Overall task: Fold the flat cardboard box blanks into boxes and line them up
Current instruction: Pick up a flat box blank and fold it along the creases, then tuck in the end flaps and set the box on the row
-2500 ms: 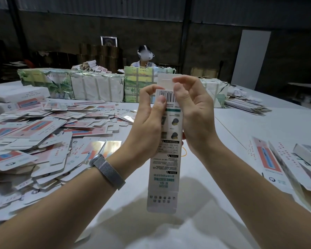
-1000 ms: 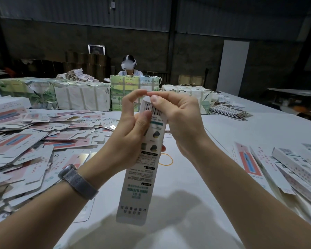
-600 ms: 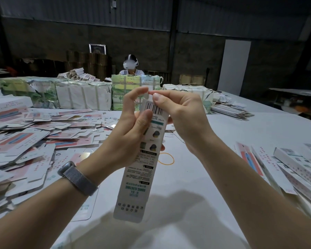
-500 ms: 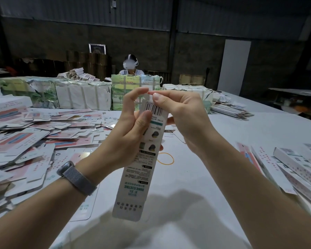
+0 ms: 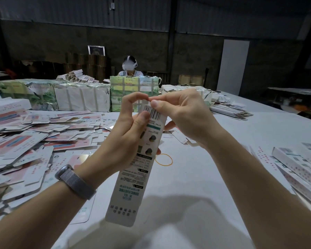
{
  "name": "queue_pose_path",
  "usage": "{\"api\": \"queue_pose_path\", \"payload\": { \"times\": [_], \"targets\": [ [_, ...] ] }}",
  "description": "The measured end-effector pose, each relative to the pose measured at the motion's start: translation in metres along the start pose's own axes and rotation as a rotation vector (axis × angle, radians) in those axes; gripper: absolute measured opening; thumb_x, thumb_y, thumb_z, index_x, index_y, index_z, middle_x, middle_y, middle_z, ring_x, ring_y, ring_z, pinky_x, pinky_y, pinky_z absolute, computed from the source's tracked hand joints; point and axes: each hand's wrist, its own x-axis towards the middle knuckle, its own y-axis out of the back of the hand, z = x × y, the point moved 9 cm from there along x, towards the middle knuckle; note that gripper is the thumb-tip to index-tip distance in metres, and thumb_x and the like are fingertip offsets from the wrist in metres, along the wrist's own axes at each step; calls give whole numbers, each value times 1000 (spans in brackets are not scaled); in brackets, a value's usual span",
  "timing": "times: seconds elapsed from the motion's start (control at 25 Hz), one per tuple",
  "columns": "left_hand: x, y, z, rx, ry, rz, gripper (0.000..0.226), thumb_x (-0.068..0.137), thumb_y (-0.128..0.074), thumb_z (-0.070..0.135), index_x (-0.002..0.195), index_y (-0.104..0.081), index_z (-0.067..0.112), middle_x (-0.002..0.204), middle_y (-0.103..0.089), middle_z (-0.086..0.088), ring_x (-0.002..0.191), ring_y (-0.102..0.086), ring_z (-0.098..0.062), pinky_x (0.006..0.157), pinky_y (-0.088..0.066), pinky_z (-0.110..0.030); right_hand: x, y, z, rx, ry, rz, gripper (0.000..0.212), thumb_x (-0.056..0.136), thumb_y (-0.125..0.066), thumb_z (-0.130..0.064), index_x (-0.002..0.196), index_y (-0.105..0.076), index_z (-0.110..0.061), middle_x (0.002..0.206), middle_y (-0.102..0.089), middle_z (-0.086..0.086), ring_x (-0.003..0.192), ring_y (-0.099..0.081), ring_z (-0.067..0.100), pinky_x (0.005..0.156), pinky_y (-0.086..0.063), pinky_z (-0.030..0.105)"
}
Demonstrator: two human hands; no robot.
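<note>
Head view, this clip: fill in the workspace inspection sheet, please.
Surface: white table, dim light.
Job's things: box held upright over the table by both hands; flat blanks heaped at left; folded boxes at right.
Clutter: rubber band; wrapped bundles along the far edge.
Grippers: left hand grips the box; right hand pinches its top end.
Cables: nothing seen.
Surroundings: seated person opposite; dark wall behind.
</note>
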Motion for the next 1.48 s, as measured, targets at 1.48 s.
{"api": "queue_pose_path", "payload": {
  "times": [1.48],
  "targets": [
    [5, 11, -16, 111, 75, 61, 26, 75, -66, 45, 97, -74, 33, 107, -76, 4, 104, -71, -12, 81, -60, -36, -71, 155, 93, -1122, -625, 95, 35, 81, -54, -15, 116, -48, -21, 127, -53, 5, 119, -42, 32, 80, -39, 40]
  ]
}}
